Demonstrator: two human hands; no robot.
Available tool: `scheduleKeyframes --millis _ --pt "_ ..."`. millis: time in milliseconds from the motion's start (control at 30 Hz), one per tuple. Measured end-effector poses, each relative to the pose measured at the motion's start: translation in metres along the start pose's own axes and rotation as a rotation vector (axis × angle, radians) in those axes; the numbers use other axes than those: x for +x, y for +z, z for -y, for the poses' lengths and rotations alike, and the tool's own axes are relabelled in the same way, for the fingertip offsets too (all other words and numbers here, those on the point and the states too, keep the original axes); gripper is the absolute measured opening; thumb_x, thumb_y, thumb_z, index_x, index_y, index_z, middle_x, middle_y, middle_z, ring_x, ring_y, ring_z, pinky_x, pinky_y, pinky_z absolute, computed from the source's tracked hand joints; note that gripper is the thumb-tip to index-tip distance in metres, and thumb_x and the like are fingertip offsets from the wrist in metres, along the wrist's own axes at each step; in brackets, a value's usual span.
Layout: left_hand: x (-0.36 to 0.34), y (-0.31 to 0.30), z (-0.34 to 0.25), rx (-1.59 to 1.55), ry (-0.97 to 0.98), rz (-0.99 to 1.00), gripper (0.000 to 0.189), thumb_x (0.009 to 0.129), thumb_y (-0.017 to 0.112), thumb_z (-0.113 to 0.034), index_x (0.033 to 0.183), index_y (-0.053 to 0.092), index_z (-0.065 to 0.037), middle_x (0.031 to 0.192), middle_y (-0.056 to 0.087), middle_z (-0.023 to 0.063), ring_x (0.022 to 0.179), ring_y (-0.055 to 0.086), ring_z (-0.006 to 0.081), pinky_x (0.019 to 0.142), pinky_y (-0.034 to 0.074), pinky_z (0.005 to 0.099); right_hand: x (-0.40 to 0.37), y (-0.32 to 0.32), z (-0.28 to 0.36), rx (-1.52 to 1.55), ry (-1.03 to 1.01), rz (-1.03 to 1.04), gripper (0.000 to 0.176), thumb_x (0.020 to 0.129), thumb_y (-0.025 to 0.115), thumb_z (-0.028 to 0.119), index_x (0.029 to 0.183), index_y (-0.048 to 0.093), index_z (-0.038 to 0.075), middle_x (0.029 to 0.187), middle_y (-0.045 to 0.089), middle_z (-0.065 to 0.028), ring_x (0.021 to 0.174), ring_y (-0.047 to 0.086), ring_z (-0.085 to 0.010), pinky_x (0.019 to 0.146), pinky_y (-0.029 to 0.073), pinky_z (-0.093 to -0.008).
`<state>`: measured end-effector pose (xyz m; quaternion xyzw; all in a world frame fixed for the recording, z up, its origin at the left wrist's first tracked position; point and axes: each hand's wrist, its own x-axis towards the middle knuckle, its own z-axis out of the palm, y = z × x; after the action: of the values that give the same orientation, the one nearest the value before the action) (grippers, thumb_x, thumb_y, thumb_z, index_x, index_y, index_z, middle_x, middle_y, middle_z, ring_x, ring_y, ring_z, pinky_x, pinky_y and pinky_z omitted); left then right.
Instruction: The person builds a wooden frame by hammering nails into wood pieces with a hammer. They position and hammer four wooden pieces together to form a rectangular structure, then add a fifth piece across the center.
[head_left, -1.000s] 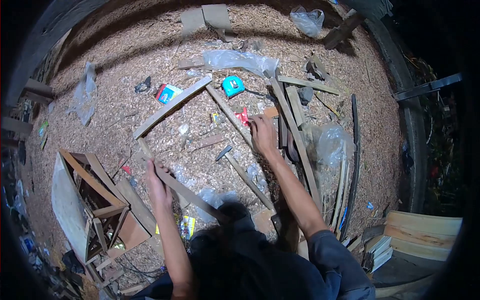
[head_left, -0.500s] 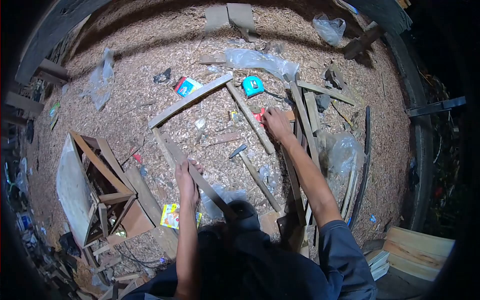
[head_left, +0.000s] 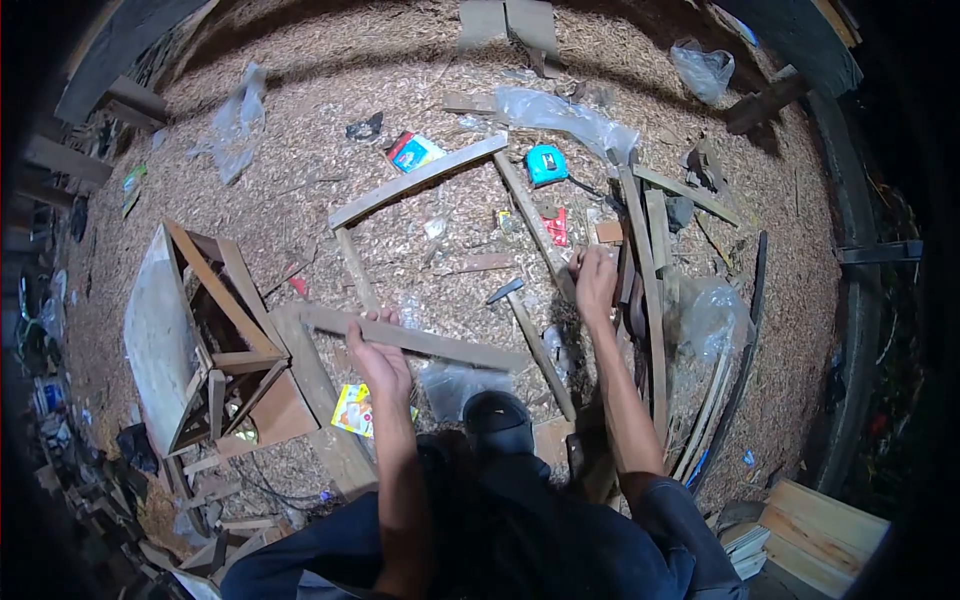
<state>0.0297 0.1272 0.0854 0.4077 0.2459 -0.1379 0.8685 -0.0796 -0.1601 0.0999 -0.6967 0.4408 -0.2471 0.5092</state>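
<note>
My left hand (head_left: 382, 362) is closed around a flat wooden slat (head_left: 460, 348), which lies nearly level in front of my knees. Past it on the ground is a three-sided frame of wooden strips (head_left: 420, 180), its near side unfilled. My right hand (head_left: 596, 282) has its fingers pinched together beside the near end of the frame's right strip (head_left: 533, 218); anything in them is too small or hidden. Between the hands rests a hammer (head_left: 540, 350), its head pointing away to the left. A turquoise tape measure (head_left: 546, 165) sits beyond the frame's far right corner.
Wood shavings cover the ground. At left stands a wooden stool-like piece (head_left: 215, 350) beside a wide plank (head_left: 325, 410). Long strips (head_left: 645, 290) lie along my right, with a clear plastic bag (head_left: 715, 315). A yellow packet (head_left: 353, 410) and a red packet (head_left: 556, 227) lie nearby.
The slat in my left hand has swung from slanting toward me to nearly crosswise. My right hand has drawn back from the red packet toward me, fingers now pinched. The camera view has shifted.
</note>
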Motion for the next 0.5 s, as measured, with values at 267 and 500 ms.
scheduleKeyframes --millis 267,500 --pt "-0.027 0.014 0.021 -0.256 0.168 -0.165 0.043 0.100 0.034 -0.030 0.124 0.040 0.006 0.125 0.049 0.0200 0.125 0.046 0.0318 0.112 0.035 0.0422 -0.076 0.045 -0.017 -0.242 -0.114 0.257 0.031 0.097 0.039 0.021 0.090 0.057 -0.003 0.078 0.061 -0.0286 0.077 0.061 -0.0461 0.072 0.046 -0.0495" --pt "-0.046 0.004 0.006 0.073 0.067 -0.276 0.050 0.102 0.045 -0.030 0.143 0.026 -0.009 0.135 0.045 0.0219 0.122 0.053 0.0311 0.099 0.049 0.0418 -0.020 0.009 -0.037 -0.387 -0.071 0.074 0.037 0.099 0.039 0.025 0.090 0.057 -0.006 0.075 0.059 -0.0281 0.071 0.058 -0.0470 0.068 0.044 -0.0498"
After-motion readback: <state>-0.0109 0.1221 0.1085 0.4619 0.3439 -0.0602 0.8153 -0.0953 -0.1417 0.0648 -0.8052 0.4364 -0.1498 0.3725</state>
